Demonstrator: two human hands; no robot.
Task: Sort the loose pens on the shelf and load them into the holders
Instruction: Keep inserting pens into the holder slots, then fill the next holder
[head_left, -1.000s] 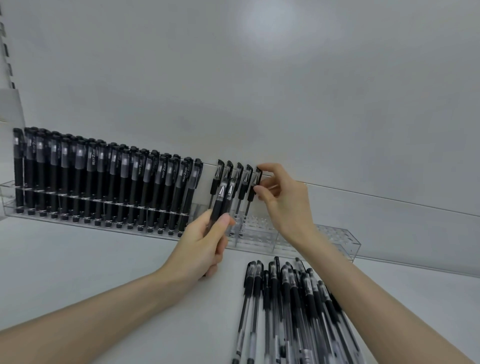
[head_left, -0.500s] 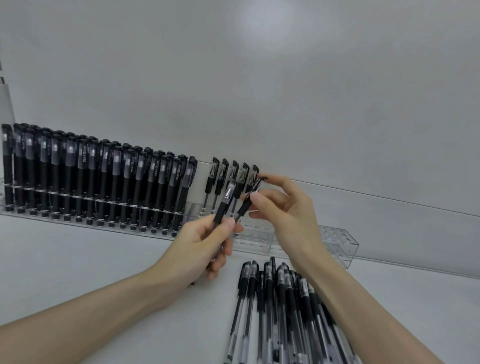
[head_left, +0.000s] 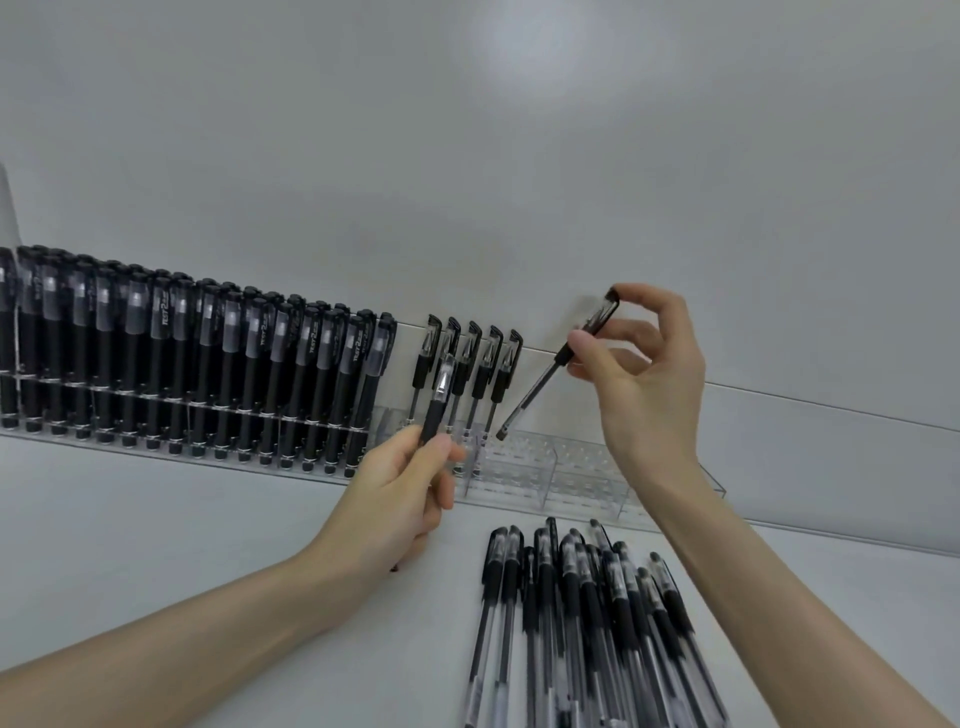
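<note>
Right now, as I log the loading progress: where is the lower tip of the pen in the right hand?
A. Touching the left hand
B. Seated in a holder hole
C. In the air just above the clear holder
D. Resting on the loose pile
C: the right hand holds its pen slanted, tip hanging just over the clear holder, beside the five standing pens.

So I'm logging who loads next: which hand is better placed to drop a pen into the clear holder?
Likely the right hand: its pen already tilts tip-down just above the clear holder, beside the five standing pens. The left hand grips its pen low, cap up.
</note>
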